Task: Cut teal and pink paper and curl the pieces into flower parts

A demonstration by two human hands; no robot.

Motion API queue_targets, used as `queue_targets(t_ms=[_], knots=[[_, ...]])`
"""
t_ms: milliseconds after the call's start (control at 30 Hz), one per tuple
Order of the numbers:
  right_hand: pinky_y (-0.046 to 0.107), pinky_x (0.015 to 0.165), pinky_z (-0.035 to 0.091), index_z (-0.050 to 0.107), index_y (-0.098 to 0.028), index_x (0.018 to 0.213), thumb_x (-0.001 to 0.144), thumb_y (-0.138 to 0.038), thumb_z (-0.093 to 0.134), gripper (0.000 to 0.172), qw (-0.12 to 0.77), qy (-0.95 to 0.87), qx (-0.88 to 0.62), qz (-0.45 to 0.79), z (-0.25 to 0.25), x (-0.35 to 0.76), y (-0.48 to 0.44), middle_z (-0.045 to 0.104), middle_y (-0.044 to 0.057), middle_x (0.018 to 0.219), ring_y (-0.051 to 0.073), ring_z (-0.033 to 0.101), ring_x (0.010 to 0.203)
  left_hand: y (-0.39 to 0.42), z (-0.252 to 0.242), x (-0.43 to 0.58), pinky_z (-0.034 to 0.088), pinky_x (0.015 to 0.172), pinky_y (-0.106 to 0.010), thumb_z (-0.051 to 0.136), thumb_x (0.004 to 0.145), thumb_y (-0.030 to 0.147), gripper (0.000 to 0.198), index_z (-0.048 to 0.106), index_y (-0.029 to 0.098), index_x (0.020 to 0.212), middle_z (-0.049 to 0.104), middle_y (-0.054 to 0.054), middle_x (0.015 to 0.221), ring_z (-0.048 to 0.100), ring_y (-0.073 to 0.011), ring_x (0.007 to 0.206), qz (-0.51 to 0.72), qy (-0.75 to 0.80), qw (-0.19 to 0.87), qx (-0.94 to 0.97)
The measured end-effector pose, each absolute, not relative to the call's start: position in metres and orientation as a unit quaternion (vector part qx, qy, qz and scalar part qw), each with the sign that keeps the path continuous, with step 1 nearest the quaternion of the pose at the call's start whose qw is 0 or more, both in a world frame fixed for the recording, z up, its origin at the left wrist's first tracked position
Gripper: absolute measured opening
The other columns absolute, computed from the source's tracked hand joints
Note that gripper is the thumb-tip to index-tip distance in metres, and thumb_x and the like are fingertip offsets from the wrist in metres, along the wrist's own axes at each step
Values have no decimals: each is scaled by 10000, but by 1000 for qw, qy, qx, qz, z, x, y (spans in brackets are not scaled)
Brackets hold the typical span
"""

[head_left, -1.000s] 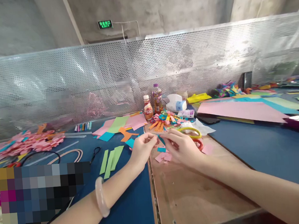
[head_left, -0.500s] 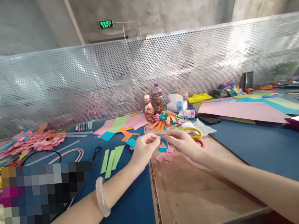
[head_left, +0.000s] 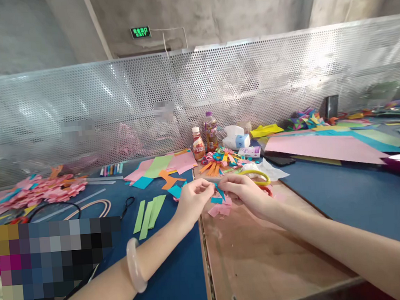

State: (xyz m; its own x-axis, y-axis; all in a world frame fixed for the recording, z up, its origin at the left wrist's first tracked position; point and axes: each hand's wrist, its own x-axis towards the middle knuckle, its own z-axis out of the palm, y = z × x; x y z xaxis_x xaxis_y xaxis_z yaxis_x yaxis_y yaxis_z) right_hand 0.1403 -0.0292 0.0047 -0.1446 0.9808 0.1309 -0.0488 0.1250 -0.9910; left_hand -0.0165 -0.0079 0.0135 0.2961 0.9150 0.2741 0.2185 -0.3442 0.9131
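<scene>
Between my two hands is a small piece of blue paper (head_left: pixel 220 192), partly hidden by the fingers. My left hand (head_left: pixel 194 199), with a pale bangle (head_left: pixel 135 266) on its wrist, pinches the paper's left side. From the right, my right hand (head_left: pixel 242 189) pinches the other side, fingers closed. Pink paper scraps (head_left: pixel 220 209) and a flat blue scrap (head_left: pixel 217 200) lie on the wooden board (head_left: pixel 257 256) below. Scissors with a yellow handle (head_left: pixel 262 176) rest just behind my right hand. Green paper strips (head_left: pixel 151 216) lie left of my left hand.
Behind my hands stand a small drink bottle (head_left: pixel 197 144), a purple-capped bottle (head_left: pixel 211 131) and a tissue pack (head_left: pixel 236 139). Large pink sheets (head_left: pixel 321 147) lie on the right, near a phone (head_left: pixel 280 160). Pink paper pieces (head_left: pixel 44 190) are heaped left. A perforated metal screen (head_left: pixel 140 94) borders the back.
Both hands stay almost in place, still pinching the blue paper, whose visible part has shifted slightly. A blurred shape has come in at the far right edge.
</scene>
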Motion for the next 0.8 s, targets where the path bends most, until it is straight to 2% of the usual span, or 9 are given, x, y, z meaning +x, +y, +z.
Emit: queue_targets(t_ms=[333, 467, 600, 800], knots=[[207, 420, 190, 554, -158, 663, 696, -217, 515, 78, 525, -573, -426, 464, 11, 135, -33, 377, -69, 512, 49, 262, 436, -9, 15, -16, 435, 649, -256, 549, 747, 294, 153, 590, 157, 691, 607, -14, 672, 566, -151, 679, 447, 389, 439, 675], [203, 464, 275, 582, -156, 680, 704, -207, 512, 90, 534, -589, -423, 435, 10, 135, -32, 463, -47, 580, 61, 350, 486, -11, 17, -15, 440, 654, -249, 578, 729, 291, 139, 591, 153, 718, 607, -13, 684, 575, -146, 693, 444, 386, 476, 654], [217, 564, 370, 592, -162, 704, 712, -218, 524, 88, 544, -609, -401, 415, 7, 135, -31, 538, -13, 671, 111, 482, 632, -12, 16, -13, 446, 652, -244, 610, 707, 289, 129, 580, 164, 717, 605, 3, 684, 587, -135, 689, 451, 375, 520, 621], [235, 601, 397, 580, -169, 712, 728, -218, 512, 86, 544, -626, -386, 405, 4, 135, -29, 545, -9, 688, 123, 502, 656, -8, 13, -13, 452, 660, -245, 617, 693, 255, 100, 600, 159, 712, 620, -2, 729, 604, -132, 704, 462, 360, 587, 559]])
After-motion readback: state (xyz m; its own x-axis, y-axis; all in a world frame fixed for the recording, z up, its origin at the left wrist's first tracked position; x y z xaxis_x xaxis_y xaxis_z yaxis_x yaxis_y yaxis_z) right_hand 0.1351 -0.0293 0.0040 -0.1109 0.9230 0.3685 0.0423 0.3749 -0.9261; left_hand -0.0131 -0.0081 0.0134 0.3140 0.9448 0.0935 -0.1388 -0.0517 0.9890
